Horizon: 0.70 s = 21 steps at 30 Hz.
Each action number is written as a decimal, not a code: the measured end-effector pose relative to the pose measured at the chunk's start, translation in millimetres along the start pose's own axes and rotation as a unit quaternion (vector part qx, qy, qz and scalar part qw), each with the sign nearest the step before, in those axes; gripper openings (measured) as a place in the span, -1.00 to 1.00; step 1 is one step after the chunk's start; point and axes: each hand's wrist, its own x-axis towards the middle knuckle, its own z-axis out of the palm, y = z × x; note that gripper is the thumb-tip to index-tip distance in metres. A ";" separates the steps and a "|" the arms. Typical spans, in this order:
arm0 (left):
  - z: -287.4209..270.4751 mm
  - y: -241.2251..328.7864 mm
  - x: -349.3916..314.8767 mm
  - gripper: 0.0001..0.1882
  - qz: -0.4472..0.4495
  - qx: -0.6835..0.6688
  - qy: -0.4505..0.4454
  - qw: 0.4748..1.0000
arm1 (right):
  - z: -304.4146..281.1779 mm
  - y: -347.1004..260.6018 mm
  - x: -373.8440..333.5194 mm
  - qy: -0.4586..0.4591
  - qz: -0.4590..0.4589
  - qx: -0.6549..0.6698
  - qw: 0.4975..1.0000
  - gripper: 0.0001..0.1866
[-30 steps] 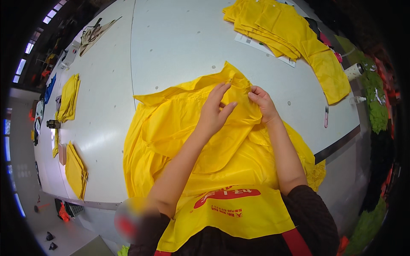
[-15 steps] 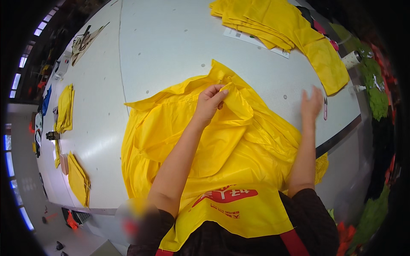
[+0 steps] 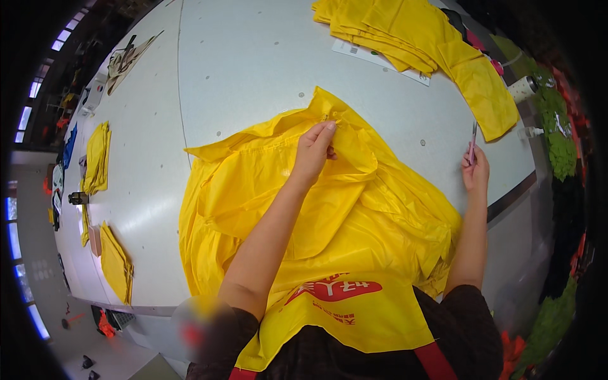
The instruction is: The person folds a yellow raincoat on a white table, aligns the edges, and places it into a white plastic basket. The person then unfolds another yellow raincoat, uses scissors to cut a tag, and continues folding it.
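In the head view, with the clock centred on the picture, a yellow garment [image 3: 316, 225] of thin, creased cloth lies bunched on the white table [image 3: 240, 69], spreading from the centre toward 6 o'clock and reaching the person's yellow apron [image 3: 380, 316] with its red print. The left hand [image 3: 314, 152], just toward 12 o'clock of the centre, has thumb and fingers pinched together on a fold of the garment, close under its upper edge. The right hand [image 3: 476, 170], at 3 o'clock and well apart from the left, has its fingers closed around slim pink-handled snips [image 3: 473, 149], tips pointing to 12 o'clock; whether the blades are parted is too small to tell.

At 1 o'clock sits a stack of folded yellow cloth [image 3: 386, 28], partly over a white sheet [image 3: 380, 61], with one length trailing to 2 o'clock near a pale cylinder [image 3: 522, 90]. Just beyond the right hand, between 2 and 3 o'clock, is a small clear bottle [image 3: 529, 132]. More folded yellow pieces lie at 9 o'clock [image 3: 97, 158] and 8 o'clock [image 3: 116, 263].
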 end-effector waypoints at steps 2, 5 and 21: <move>-2.0 -2.8 1.2 -0.71 -0.004 -0.001 -0.009 1.000 | 59.9 3.1 -39.9 -0.137 0.054 0.236 0.961 -0.80; -6.4 -5.0 1.3 -0.72 -0.006 -0.015 -0.026 1.000 | 131.0 12.0 -87.2 -0.239 0.084 0.232 0.939 -0.76; -14.6 -14.0 5.6 -0.73 -0.035 -0.084 -0.079 0.993 | 237.7 57.3 -114.9 -0.328 0.272 -0.174 0.888 -0.57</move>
